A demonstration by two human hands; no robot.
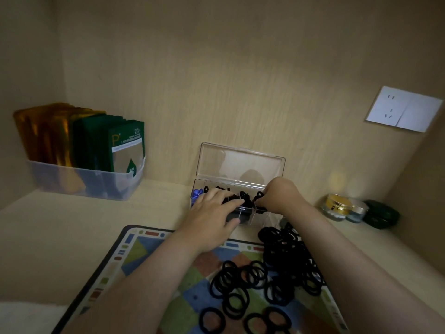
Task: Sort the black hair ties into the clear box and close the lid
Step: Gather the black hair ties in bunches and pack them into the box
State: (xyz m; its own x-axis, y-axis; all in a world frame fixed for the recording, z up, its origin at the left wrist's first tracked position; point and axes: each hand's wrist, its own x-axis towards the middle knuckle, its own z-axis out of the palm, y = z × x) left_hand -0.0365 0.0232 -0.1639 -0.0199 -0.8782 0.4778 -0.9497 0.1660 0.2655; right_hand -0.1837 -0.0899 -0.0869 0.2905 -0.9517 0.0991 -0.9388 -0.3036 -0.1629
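Note:
A clear box [267, 219] with inner dividers stands at the back of the shelf, its lid [240, 165] upright and open. Black hair ties and a blue item [196, 193] lie in its compartments. My left hand [214, 210] rests on the box's left half, fingers spread over the ties inside. Over the right half, my right hand [277, 196] pinches a black hair tie [258, 196]. A big pile of loose black hair ties [272, 273] lies on the patterned mat [134, 251] in front.
A translucent bin [84, 182] of gold and green sachets stands at the back left. Small jars [342, 208] and a dark green case [380, 214] sit at the right. A white wall socket [404, 108] is on the back panel.

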